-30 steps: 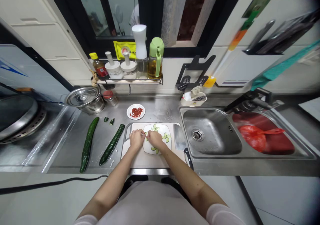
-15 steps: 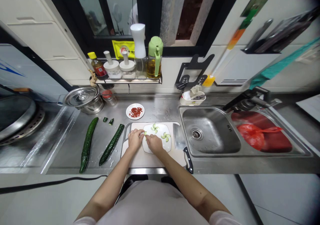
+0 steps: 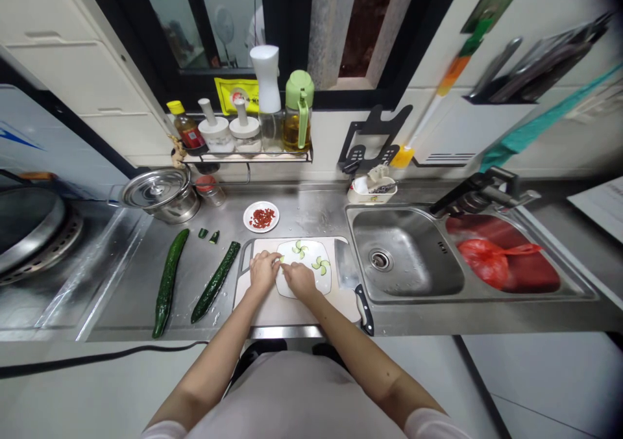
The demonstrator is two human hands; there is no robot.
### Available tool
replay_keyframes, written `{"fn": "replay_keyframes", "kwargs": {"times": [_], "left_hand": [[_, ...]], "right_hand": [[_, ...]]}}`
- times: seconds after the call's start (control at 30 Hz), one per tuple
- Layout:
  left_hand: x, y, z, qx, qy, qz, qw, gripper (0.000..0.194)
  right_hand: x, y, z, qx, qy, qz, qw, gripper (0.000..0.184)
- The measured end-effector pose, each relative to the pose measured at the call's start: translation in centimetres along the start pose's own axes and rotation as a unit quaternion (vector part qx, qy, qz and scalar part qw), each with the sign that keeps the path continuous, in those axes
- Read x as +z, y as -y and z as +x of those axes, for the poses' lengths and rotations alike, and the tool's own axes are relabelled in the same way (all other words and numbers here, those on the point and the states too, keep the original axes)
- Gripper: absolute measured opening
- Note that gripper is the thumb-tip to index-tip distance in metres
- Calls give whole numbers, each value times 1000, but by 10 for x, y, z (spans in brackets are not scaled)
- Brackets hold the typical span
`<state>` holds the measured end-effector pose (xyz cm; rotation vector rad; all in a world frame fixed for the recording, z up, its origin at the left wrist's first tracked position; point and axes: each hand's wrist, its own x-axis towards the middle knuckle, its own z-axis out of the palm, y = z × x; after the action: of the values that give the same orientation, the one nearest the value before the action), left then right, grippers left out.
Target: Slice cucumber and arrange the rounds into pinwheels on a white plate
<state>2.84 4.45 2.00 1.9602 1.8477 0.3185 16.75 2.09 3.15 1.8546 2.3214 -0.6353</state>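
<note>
A white plate (image 3: 311,286) rests on the cutting board (image 3: 277,315). Two pinwheels of cucumber slices, one at the back (image 3: 300,250) and one at the right (image 3: 320,265), lie on it. At the plate's left side my left hand (image 3: 263,270) pinches with its fingertips around a pale green cucumber slice (image 3: 281,259). My right hand (image 3: 298,278) is closed just beside it, fingertips nearly touching the left ones; its fingers cover what they hold. The cleaver (image 3: 346,263) lies along the board's right side, its black handle toward me.
Two cucumbers, one whole (image 3: 169,283) and one trimmed (image 3: 215,283), lie left of the board, with cut end pieces (image 3: 202,233) behind. A plate of chopped red chilli (image 3: 261,217) stands behind the board. On the right is a double sink (image 3: 409,254); a lidded pot (image 3: 160,195) stands back left.
The whole view has shifted slightly as my head moved. Both hands stay at the plate's left side with hardly any change in their fingers.
</note>
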Motion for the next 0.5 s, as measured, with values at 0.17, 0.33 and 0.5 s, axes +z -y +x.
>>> {"fn": "replay_keyframes", "kwargs": {"times": [0.17,0.33,0.5], "left_hand": [[1,0,0,3,0,-2,1000,28],[0,-1,1,-7,10,-10,1000,28],[0,-1,1,-7,11,-10,1000,28]], "right_hand": [[0,0,-1,3,-11,7,1000,40],[1,3,-1,23,-9,5,1000,38],[0,4,0,26,-5,5,1000,36]]}}
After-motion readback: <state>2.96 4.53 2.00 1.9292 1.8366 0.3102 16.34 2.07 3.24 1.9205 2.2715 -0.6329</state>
